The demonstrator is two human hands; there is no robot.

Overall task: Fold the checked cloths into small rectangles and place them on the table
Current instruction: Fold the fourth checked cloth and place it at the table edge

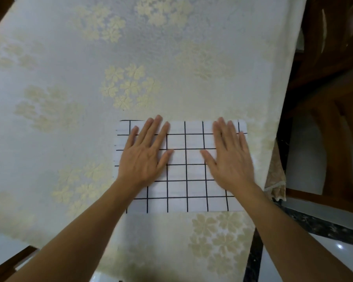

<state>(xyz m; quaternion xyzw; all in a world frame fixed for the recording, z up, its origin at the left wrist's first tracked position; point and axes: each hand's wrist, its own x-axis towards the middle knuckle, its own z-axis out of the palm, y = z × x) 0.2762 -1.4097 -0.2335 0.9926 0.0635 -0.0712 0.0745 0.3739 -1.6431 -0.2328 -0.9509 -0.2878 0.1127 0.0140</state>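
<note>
A white checked cloth (pixel 185 169) with a black grid, folded to a rectangle, lies flat on the table (pixel 110 58) toward its near right part, its right edge close to the table's right edge. The cloth's left side shows stacked layer edges. The left hand (pixel 146 152) rests palm down on the left half of the cloth, fingers straight and spread, tips reaching the far edge, thumb pointing toward the centre. The right hand (pixel 229 157) rests palm down on the right half, fingers straight and close together, thumb likewise pointing inward; its outline is slightly blurred. Neither hand curls around anything; both lie flat on the fabric. Both forearms enter from the near edge of the view. The table is covered by a pale tablecloth (pixel 222 241) patterned with cream flower clusters, which hangs over the near and right edges. To the right stands dark wooden furniture (pixel 330 78) with curved members. A glossy light floor (pixel 324 255) with a dark speckled band shows at near right.
</note>
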